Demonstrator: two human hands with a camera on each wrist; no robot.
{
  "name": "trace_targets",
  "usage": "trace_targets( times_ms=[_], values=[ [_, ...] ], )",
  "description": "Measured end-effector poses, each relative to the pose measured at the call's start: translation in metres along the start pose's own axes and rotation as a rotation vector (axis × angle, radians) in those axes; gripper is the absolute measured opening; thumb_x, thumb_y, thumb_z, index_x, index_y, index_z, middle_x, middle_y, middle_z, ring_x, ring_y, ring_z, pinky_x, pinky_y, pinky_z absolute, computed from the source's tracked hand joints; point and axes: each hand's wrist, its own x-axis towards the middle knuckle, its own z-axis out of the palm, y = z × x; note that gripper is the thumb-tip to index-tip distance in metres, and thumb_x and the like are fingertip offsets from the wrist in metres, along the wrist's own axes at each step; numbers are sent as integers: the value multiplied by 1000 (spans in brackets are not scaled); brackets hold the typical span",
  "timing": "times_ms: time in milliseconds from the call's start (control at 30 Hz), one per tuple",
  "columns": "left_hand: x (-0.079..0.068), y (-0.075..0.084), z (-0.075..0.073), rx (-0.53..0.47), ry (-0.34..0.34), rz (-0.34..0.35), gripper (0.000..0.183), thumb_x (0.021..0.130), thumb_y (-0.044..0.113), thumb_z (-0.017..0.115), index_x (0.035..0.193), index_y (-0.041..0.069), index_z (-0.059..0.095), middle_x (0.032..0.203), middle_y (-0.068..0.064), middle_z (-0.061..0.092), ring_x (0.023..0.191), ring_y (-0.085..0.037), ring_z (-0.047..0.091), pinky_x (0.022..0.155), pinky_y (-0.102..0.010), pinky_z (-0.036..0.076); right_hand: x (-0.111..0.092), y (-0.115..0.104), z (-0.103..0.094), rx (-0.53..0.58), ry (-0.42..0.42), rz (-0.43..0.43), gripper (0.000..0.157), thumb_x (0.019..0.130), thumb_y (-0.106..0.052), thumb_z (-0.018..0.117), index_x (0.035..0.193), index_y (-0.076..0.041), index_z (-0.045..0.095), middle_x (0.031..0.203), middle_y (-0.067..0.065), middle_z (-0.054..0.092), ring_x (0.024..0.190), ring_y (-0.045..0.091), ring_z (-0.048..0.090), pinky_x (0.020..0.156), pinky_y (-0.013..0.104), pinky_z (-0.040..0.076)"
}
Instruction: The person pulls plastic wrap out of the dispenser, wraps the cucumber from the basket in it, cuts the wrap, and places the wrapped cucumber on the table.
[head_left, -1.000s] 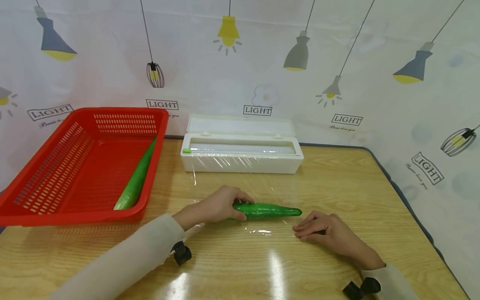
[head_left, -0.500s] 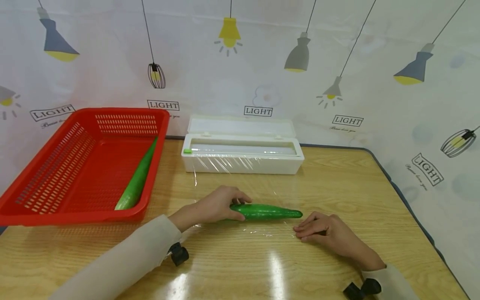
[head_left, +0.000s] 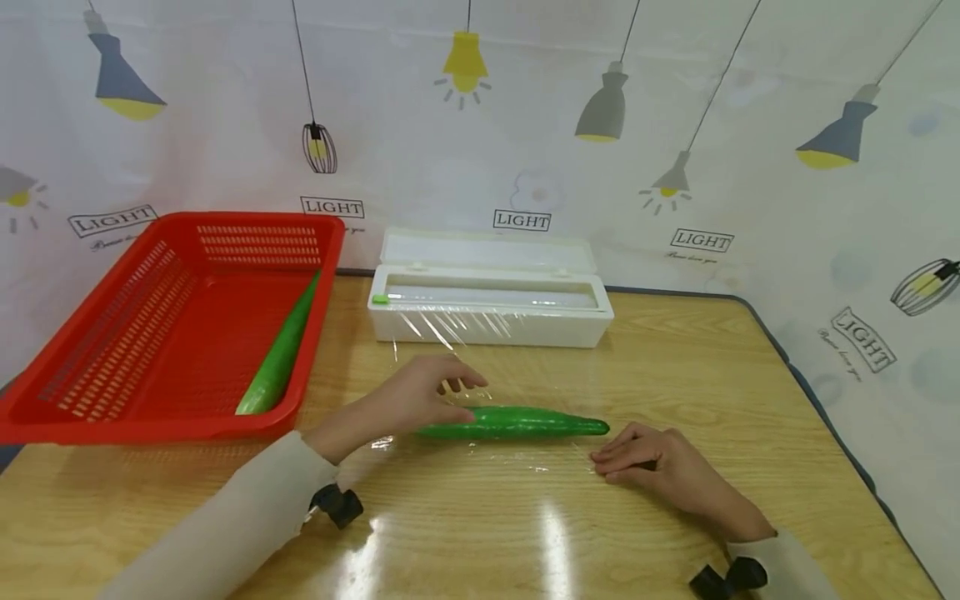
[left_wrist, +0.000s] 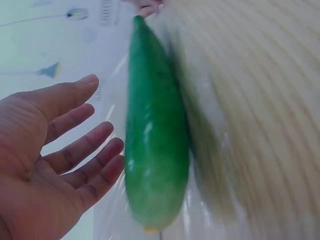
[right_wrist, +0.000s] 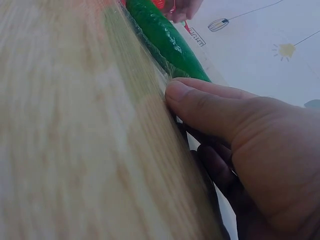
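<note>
A green cucumber [head_left: 525,423] lies crosswise on a clear sheet of cling film [head_left: 438,327] spread over the table. My left hand [head_left: 412,400] is at its thick end, fingers spread and relaxed; in the left wrist view the palm [left_wrist: 30,165] faces the cucumber [left_wrist: 156,135], with a gap along most of the fingers. Just past the narrow tip, my right hand [head_left: 663,467] pinches the film's near edge between thumb and fingers. In the right wrist view the thumb [right_wrist: 205,107] presses against the index finger.
The film runs from a white dispenser box [head_left: 495,329] with its lid raised, at the table's back. A red plastic basket [head_left: 180,429] stands at the left, holding another long green vegetable [head_left: 281,358]. A printed backdrop [head_left: 420,167] rises behind the table.
My left hand has let go of the cucumber and drawn back to the left, its fingers spreading. The right hand stays in place at the film edge.
</note>
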Motion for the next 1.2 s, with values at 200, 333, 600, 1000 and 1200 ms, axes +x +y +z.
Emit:
trace_targets(
  times_ms=[200, 333, 600, 1000, 1200],
  values=[
    [-25, -9, -9, -30, 95, 28, 36, 79, 15, 80, 112, 5, 68, 97, -6, 66, 83, -20, 59, 71, -33, 52, -1, -1, 1, 12, -4, 39, 20, 83, -10, 73, 102, -14, 76, 106, -4, 69, 99, 14, 61, 83, 25, 50],
    [-46, -17, -13, -117, 149, 1, 34, 79, 13, 79, 109, 3, 69, 96, -7, 67, 82, -21, 60, 69, -33, 52, 0, 0, 1, 7, 2, 38, 20, 83, -10, 72, 102, -14, 76, 106, -3, 69, 98, 14, 61, 83, 24, 50],
    [-83, -26, -21, -164, 180, -111, 23, 81, 12, 78, 102, 8, 70, 84, 1, 61, 77, -16, 56, 66, -27, 49, -1, 0, -1, 1, -2, 48, 20, 83, -9, 72, 102, -14, 76, 106, 1, 69, 100, 14, 61, 82, 24, 50],
    [-103, -39, -12, -273, 104, -194, 22, 77, 9, 79, 96, 8, 68, 70, 1, 49, 64, -11, 45, 55, -22, 36, -1, 3, 0, 18, 4, 20, 21, 83, -6, 72, 103, -12, 76, 106, 3, 69, 99, 16, 61, 82, 24, 50],
    [-106, -51, -6, -183, 76, -182, 24, 72, 9, 82, 92, 12, 69, 67, 5, 49, 61, -7, 44, 54, -21, 37, -1, 5, 0, 13, 1, 10, 21, 82, -6, 72, 102, -12, 76, 105, 2, 70, 99, 15, 61, 82, 25, 50]
  ],
)
